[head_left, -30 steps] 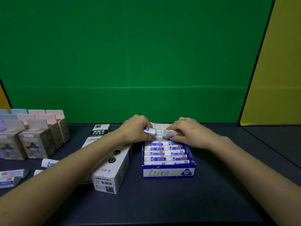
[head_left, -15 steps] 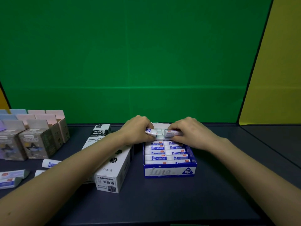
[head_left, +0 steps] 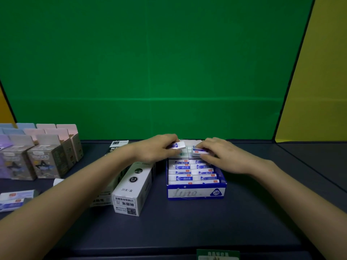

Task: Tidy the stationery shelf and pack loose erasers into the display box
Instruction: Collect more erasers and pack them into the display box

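The left hand (head_left: 159, 148) pinches a small white rectangular eraser with a blue paper sleeve (head_left: 178, 146) between thumb and fingertips, holding it just above the far end of the blue-and-white cardboard display box (head_left: 196, 192). At its three o'clock the right hand (head_left: 221, 156) grips a second sleeved white eraser (head_left: 199, 150) the same way, the two erasers nearly end to end. Both are held long side across the box, probably so they drop in parallel to the rows of packed erasers (head_left: 193, 172) that fill the nearer part; the far end looks like the last free space, though the hands hide most of it.

The box stands on the dark blue worktop (head_left: 187, 228), roughly in the middle. At its nine o'clock, just beside it, lies a long white cardboard carton marked 0.5 mm (head_left: 131, 192). Further out at nine o'clock a few loose sleeved erasers (head_left: 13, 200) wait near the worktop's edge, so the packing seems well along but unfinished. At ten o'clock, upright pastel printed cartons (head_left: 45, 156) stand in tidy rows.
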A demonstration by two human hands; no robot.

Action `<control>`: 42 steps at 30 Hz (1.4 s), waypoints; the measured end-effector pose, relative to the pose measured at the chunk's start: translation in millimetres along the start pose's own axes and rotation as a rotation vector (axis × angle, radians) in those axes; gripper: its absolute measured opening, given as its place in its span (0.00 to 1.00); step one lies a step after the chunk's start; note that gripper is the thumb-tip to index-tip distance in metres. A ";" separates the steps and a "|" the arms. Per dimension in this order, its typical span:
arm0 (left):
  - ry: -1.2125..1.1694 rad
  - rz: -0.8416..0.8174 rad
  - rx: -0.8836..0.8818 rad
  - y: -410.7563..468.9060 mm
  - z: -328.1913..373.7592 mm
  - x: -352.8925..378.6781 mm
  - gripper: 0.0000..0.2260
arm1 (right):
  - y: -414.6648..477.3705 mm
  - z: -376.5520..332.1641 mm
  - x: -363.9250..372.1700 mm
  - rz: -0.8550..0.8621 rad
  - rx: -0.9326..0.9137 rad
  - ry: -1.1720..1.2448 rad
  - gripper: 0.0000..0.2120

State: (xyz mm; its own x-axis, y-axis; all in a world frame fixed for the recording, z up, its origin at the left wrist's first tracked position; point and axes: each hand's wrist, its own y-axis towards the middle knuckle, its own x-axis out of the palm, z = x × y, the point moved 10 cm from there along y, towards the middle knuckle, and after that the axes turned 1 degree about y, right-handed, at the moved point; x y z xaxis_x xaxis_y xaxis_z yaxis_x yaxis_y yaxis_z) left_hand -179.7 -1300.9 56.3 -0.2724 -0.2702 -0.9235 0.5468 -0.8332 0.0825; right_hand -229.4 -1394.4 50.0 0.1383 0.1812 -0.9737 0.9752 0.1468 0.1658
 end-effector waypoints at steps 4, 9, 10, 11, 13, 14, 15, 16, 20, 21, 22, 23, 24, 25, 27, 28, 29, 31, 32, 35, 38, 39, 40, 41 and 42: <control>0.013 0.052 0.039 3.1 2.3 -4.7 0.10 | -1.2 -2.7 -2.7 0.021 -0.013 -0.001 0.16; 0.081 0.131 0.034 4.4 3.5 -8.5 0.11 | 0.3 -1.1 -7.0 0.117 0.000 -0.060 0.15; 0.104 0.143 0.023 4.5 2.8 -8.4 0.12 | 0.4 -0.1 -7.5 0.130 0.002 -0.040 0.14; 0.132 0.151 0.012 4.9 2.2 -7.9 0.12 | 0.5 0.5 -7.4 0.136 0.001 -0.024 0.13; 0.194 0.164 -0.003 5.8 2.7 -7.1 0.12 | 1.1 0.7 -6.6 0.133 -0.004 -0.013 0.12; 0.223 0.168 -0.009 6.0 3.5 -6.3 0.12 | 1.3 0.5 -6.1 0.128 -0.006 -0.015 0.12; 0.248 0.170 -0.015 6.4 4.2 -5.4 0.12 | 1.3 0.3 -6.0 0.124 -0.010 -0.017 0.11; 0.265 0.170 -0.020 7.3 4.6 -4.1 0.12 | 1.6 0.5 -5.9 0.121 -0.014 -0.017 0.11; 0.293 0.165 -0.024 9.8 6.1 0.6 0.12 | 0.3 1.6 -7.3 0.119 -0.019 0.004 0.09; 0.297 0.164 -0.024 9.8 6.2 0.8 0.12 | -0.1 1.8 -7.4 0.119 -0.017 0.006 0.09; 0.301 0.163 -0.024 9.5 6.0 0.8 0.13 | -0.4 1.7 -7.5 0.119 -0.016 0.006 0.09; 0.307 0.160 -0.022 9.3 5.6 0.8 0.14 | -0.5 1.7 -7.5 0.119 -0.014 0.006 0.09; 0.314 0.154 -0.019 9.0 4.9 0.9 0.14 | -0.6 1.8 -7.3 0.118 -0.010 0.007 0.09; 0.318 0.147 -0.015 8.4 4.4 1.0 0.14 | -0.7 1.8 -7.2 0.117 -0.008 0.008 0.09; 0.306 0.130 0.003 7.7 4.6 1.4 0.14 | -1.0 2.3 -7.3 0.117 -0.002 0.014 0.09; 0.299 0.125 0.016 7.3 5.8 1.4 0.14 | -1.0 2.7 -7.2 0.116 0.000 0.016 0.09; 0.300 0.126 0.026 6.5 7.6 0.8 0.14 | -1.0 2.9 -7.2 0.115 0.002 0.017 0.09; 0.306 0.145 0.029 4.6 10.2 -1.3 0.13 | -0.4 3.4 -6.9 0.112 0.004 0.019 0.08; 0.306 0.155 0.025 4.1 10.4 -1.9 0.13 | -0.1 3.7 -6.9 0.112 0.005 0.019 0.08; 0.292 0.185 0.015 4.6 8.9 -3.0 0.11 | 0.0 4.3 -7.0 0.111 0.011 0.013 0.08; 0.256 0.211 0.012 6.0 7.7 -5.3 0.09 | -0.6 4.2 -6.7 0.109 0.015 0.008 0.08; 0.253 0.210 0.016 6.5 8.1 -5.2 0.08 | -0.8 4.2 -6.8 0.109 0.016 0.005 0.08; 0.254 0.203 0.019 6.8 8.8 -4.5 0.08 | -0.9 4.4 -6.8 0.108 0.020 0.001 0.08; 0.257 0.195 0.021 6.9 9.3 -3.7 0.08 | -1.2 4.8 -7.0 0.108 0.025 -0.006 0.08; 0.258 0.190 0.023 6.7 9.4 -3.5 0.08 | -1.4 5.2 -7.5 0.110 0.032 -0.013 0.09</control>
State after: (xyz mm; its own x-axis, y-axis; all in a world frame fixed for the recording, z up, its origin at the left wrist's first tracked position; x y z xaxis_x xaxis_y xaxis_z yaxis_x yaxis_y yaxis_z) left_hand -182.5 -1310.1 63.6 0.0442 -0.2931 -0.9551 0.5500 -0.7909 0.2682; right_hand -231.0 -1401.0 56.2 0.2466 0.1822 -0.9518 0.9590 0.0955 0.2667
